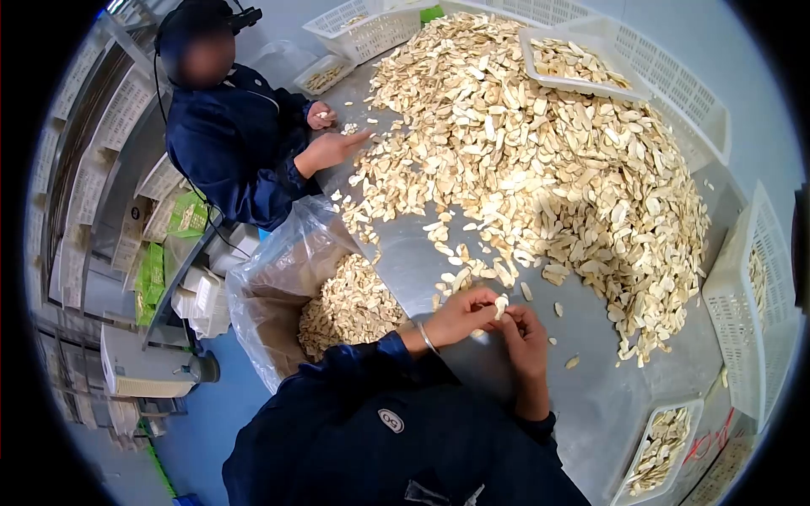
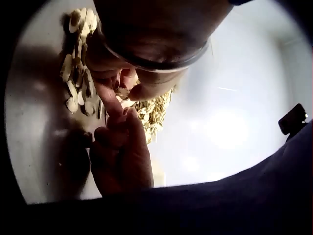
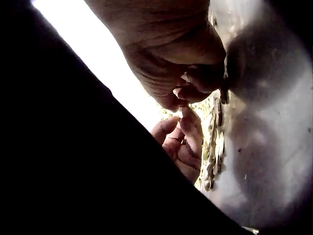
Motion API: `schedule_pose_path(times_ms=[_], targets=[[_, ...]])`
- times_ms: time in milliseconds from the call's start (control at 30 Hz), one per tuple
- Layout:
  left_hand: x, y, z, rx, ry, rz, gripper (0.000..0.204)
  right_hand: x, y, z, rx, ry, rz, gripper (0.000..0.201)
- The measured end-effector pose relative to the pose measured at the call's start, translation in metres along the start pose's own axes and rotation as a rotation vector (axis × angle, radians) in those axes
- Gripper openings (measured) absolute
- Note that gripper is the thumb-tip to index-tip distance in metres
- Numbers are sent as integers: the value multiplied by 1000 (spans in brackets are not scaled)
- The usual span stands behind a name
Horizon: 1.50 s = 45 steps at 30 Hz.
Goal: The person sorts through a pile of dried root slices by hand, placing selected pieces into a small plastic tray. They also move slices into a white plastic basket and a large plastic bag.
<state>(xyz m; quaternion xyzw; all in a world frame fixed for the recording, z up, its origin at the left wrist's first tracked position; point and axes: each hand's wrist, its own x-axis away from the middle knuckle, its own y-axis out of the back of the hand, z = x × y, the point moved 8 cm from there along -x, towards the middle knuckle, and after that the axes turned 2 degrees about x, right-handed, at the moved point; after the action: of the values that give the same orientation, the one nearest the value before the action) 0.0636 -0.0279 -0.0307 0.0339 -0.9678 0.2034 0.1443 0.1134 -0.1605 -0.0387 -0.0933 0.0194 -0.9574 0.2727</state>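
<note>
1. The heap [image 1: 506, 143] of pale dried-looking slices covers much of the desk [image 1: 582, 379], and one person's two hands meet just off its near edge.
2. The left hand [image 1: 456, 320], a smooth silvery bracelet [image 1: 428, 339] at its wrist, has its fingers bent and pinches one pale slice [image 1: 501, 305] at the fingertips.
3. The right hand [image 1: 526, 339] closes in from the other side, thumb and fingers curled on that same slice, which sits between the two hands, near the heap and apart from it.
4. The slice is small, cream-coloured and irregular; those in the heap are mostly flat, longish ovals with tan edges.
5. Left of the heap, a crinkled clear plastic bag [image 1: 274, 261] holds more slices [image 1: 359, 299].
6. To the heap's right stands a white perforated basket [image 1: 732, 295]; nearer the person lies a shallow white tray [image 1: 690, 432] of slices.
7. Another white tray [image 1: 582, 82] rests on the far part of the heap.
8. At the heap's far left, a second person [image 1: 228, 143] in dark blue reaches toward its edge.
9. The desk is smooth grey metal, softly reflective.
</note>
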Motion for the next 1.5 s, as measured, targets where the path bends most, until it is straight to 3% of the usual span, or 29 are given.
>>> schedule_pose_path(times_ms=[367,500,633,733,767,800,867,967,1100,1400,1500], targets=[[16,-12,-12,-284,-142,-30,14,5,-5,7,125,63,-33,10],[16,-14,-16,-417,-189,-26,15,6,-2,25,290,105,-69,11],[15,-11,-12,-317,-125,-1,20,8,0,14,224,85,-121,13],[24,1,-31,-285,17,-196,25,7,3,17,192,59,-133,14],[24,10,-44,-490,-79,-188,28,7,3,18,197,58,-134,14],[27,22,-56,-502,-189,-259,23,7,4,17,186,49,-145,14],[34,43,-91,-979,-390,-436,16,7,5,15,162,30,-163,14],[31,61,-101,-1148,-511,-443,10,6,4,17,156,72,-171,14],[16,64,-84,-1287,-505,-349,8,3,4,12,124,50,-153,14],[10,65,-74,-1277,-263,-305,20,3,5,9,85,33,-117,14],[12,78,-62,-793,-318,-348,22,2,8,4,76,38,-112,13]])
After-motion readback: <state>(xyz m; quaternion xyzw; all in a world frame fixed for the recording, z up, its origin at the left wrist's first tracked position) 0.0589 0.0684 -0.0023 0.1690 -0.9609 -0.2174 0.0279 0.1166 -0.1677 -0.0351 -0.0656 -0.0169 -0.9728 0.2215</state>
